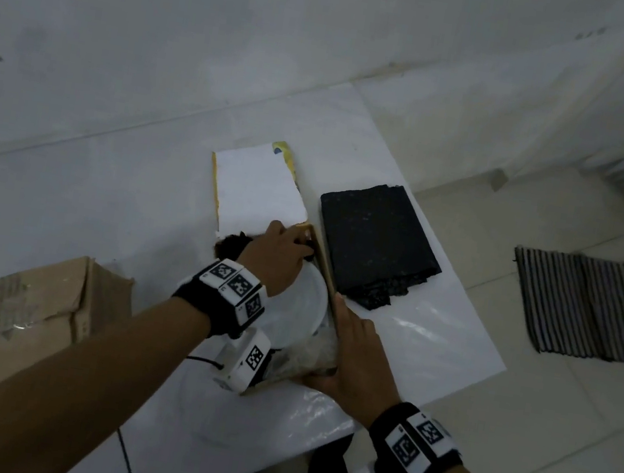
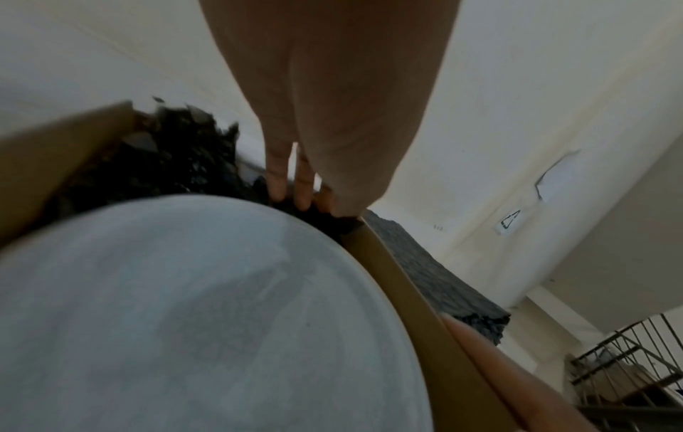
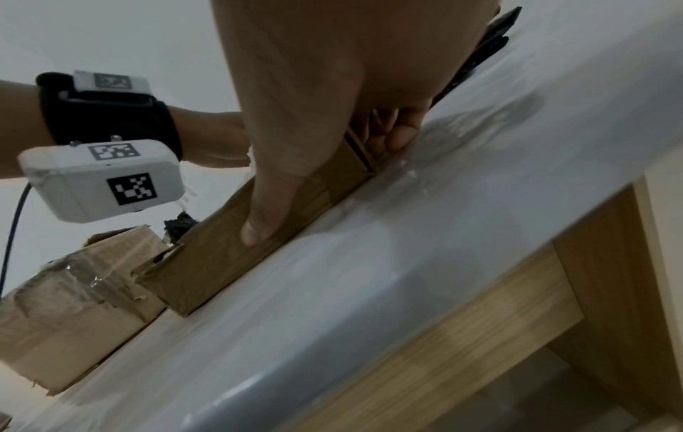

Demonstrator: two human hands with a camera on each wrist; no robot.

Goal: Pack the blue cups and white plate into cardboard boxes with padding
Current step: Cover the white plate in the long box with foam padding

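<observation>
A white plate (image 1: 299, 316) lies in a shallow open cardboard box (image 1: 324, 267) on the table, on crumpled black padding (image 1: 231, 246). The plate (image 2: 185, 307) fills the left wrist view. My left hand (image 1: 284, 248) reaches over it to the box's far right corner. Its straight fingers (image 2: 292, 181) press on the black padding (image 2: 177, 163) there. My right hand (image 1: 353, 349) grips the box's near right corner, thumb (image 3: 266, 204) on the near wall and fingers (image 3: 391, 131) on the right wall. No blue cup is in view.
The box's lid (image 1: 256, 190) lies open at the back, white side up. A folded black cloth (image 1: 375, 242) sits right of the box. A taped, closed cardboard box (image 1: 29, 310) stands at the left. The table edge (image 1: 420, 396) is close by my right hand. On the floor lies a striped mat (image 1: 581, 307).
</observation>
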